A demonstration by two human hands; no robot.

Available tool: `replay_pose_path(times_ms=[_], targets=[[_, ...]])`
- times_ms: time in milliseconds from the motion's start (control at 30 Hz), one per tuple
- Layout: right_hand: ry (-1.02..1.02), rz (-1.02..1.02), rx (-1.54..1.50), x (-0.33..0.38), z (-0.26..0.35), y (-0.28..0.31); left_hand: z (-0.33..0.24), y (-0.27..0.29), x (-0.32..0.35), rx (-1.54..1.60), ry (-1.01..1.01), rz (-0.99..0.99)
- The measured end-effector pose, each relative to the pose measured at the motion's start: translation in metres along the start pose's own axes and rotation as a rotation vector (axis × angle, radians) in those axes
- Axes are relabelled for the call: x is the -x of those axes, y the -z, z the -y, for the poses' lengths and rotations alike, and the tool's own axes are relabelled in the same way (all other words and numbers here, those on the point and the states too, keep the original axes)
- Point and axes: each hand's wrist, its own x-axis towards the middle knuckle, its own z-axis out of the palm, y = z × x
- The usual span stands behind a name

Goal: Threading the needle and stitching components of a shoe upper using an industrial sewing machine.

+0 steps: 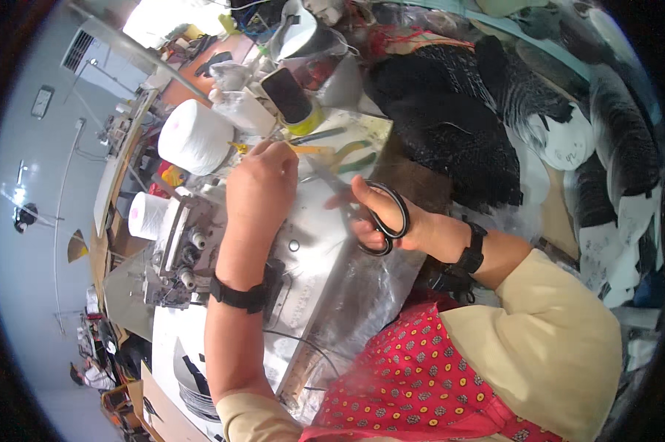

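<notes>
My right hand (387, 217) holds a pair of scissors (401, 208) by its black loop handles. The blades point up and left over the white tabletop and look blurred. Just left of their tips is my left hand (264, 177), raised over the sewing machine side with its fingers curled closed. Whatever they pinch is hidden behind the hand. A small yellow piece (239, 148) shows beside the left fingers. Nearby on the table lie green-handled pliers (353, 156) and a dark slim tool (319, 136).
Two white thread cones, one large (194, 137) and one small (147, 215), stand beyond the sewing machine (177, 254). A phone (287, 96) leans in a yellow-green holder (305, 124). Black fabric pieces (450, 118) heap on the right. Clear plastic (369, 295) hangs along the table edge.
</notes>
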Motion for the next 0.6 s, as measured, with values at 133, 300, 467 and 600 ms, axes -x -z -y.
replay_pose_path(times_ms=[133, 300, 467, 600], targets=[[0.088, -0.205, 0.682, -0.033, -0.001, 0.014, 0.008, -0.007, 0.006, 0.086, 0.086, -0.114], [0.223, -0.351, 1.789, -0.072, -0.002, 0.0, 0.01, -0.014, 0.014, 0.299, 0.284, -0.363], [0.522, -0.273, 1.787, -0.092, 0.05, -0.031, 0.008, -0.007, 0.019, 0.711, 0.517, -0.604], [0.81, -0.022, 1.013, -0.111, 0.116, -0.069, 0.006, 0.0, 0.012, 1.314, 0.644, -0.831]])
